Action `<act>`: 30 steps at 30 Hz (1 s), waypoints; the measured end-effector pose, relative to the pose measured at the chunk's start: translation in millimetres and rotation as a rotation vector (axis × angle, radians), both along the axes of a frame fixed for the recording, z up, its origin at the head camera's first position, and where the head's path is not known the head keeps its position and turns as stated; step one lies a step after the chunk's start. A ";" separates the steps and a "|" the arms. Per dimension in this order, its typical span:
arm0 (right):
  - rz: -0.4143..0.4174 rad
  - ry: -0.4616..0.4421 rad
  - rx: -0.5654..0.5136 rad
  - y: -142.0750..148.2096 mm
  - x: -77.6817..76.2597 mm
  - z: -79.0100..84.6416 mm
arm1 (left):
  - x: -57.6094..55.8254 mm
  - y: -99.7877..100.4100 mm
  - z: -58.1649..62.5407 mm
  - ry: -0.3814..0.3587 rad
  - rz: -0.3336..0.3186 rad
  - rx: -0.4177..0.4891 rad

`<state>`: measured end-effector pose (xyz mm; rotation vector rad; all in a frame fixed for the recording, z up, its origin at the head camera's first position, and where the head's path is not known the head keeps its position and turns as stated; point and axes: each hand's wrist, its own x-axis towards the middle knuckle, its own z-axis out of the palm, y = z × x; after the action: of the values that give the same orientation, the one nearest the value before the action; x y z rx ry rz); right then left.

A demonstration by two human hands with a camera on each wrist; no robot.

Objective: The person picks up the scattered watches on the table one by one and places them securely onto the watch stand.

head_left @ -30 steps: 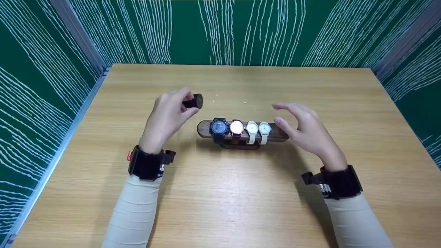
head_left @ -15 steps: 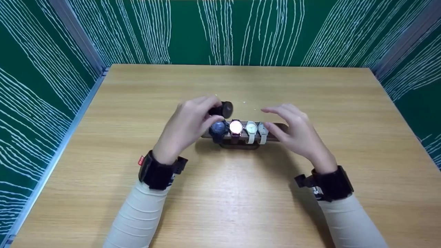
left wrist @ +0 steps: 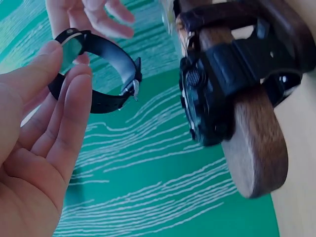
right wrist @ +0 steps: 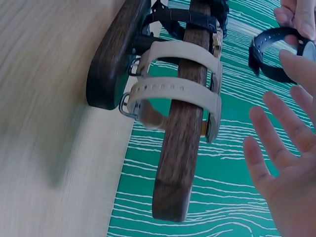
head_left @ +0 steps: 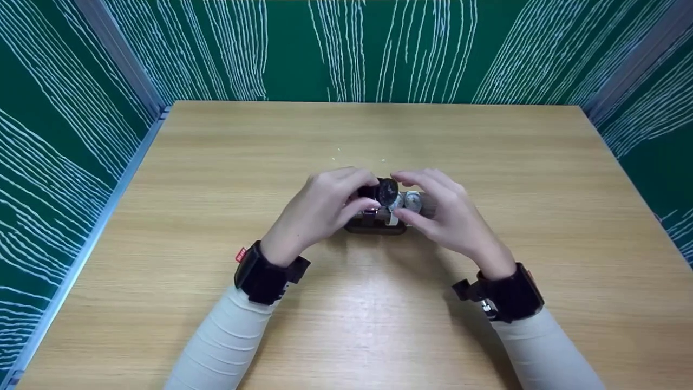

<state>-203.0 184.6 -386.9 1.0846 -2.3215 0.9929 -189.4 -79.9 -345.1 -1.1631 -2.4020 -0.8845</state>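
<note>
My left hand [head_left: 325, 205] pinches a black-strapped watch [head_left: 387, 192] between fingers and thumb, its strap fastened into a loop in the left wrist view. The watch is held over a wooden watch stand [right wrist: 183, 129], dial turned toward the right. Close by on the right, my right hand [head_left: 449, 214] has its thumb and fingers apart, fingertips right at the watch. On the stand's bar sit a chunky black watch [left wrist: 202, 98], a dark brown-strapped watch [left wrist: 219, 17] and two cream-strapped watches [right wrist: 173, 91]. In the head view the left hand hides the bar's left end.
The stand's dark base [right wrist: 111, 74] rests on the light wooden table [head_left: 346, 325]. White specks [head_left: 383, 160] lie beyond the stand. Green panels [head_left: 295, 51] with white wavy lines rise behind the table and along both sides.
My left hand has carried the watch rightward and nearer, from left of the stand to over its middle. The right hand has moved left toward it.
</note>
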 end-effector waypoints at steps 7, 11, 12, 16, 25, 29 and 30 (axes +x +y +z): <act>0.039 -0.025 -0.042 -5.4 0.7 -1.1 | 0.8 4.7 -4.6 -0.010 -0.051 0.005; 0.050 -0.039 -0.074 -5.8 0.9 -1.9 | -0.7 4.6 -6.1 -0.022 -0.051 -0.005; 0.053 -0.044 -0.081 -5.8 0.8 -2.1 | -1.1 4.6 -6.4 -0.025 -0.047 -0.008; 0.065 -0.065 -0.109 -4.9 0.5 -2.9 | -2.3 4.0 -7.1 -0.040 -0.028 -0.016; 0.067 -0.090 -0.112 -2.8 0.9 -0.2 | -4.3 2.4 -7.4 -0.057 0.006 -0.048; 0.048 -0.092 -0.104 -1.0 0.5 1.1 | -5.6 1.6 -7.8 -0.074 0.004 -0.047; 0.042 -0.093 -0.103 -0.4 0.5 1.6 | -6.0 1.3 -7.9 -0.077 0.004 -0.047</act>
<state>-202.5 184.1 -385.4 1.0716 -2.2998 1.1886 -195.4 -78.6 -353.0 -1.1607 -2.4985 -0.8908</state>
